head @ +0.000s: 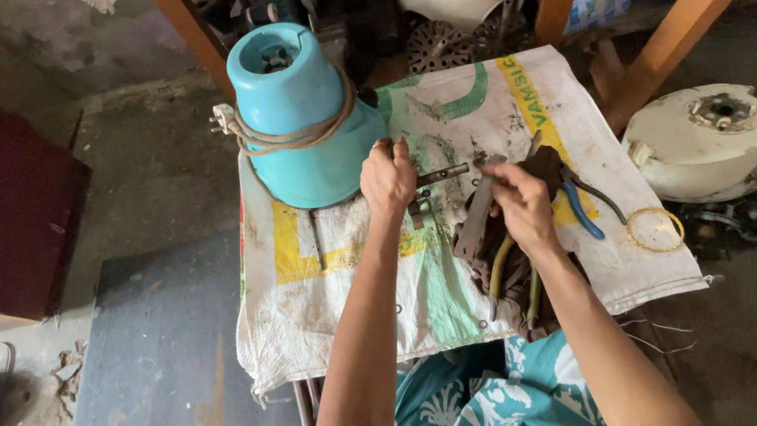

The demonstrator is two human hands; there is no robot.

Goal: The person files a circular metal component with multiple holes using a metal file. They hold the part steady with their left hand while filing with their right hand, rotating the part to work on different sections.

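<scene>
left hand fingers closed on metal rod; right hand fingers grip pliers

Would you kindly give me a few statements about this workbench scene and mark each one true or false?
1. The blue appliance base has a cord wound around it. True.
2. The left hand rests flat on the grey floor slab. False: it is over the cloth-covered table, gripping one end of a dark metal rod.
3. The right hand is above a pile of hand tools. True.
4. The blue-handled pliers lie on the floor. False: they lie on the cloth, to the right of the right hand.
5. A loop of yellowish wire lies near the cloth's right edge. True.
</scene>
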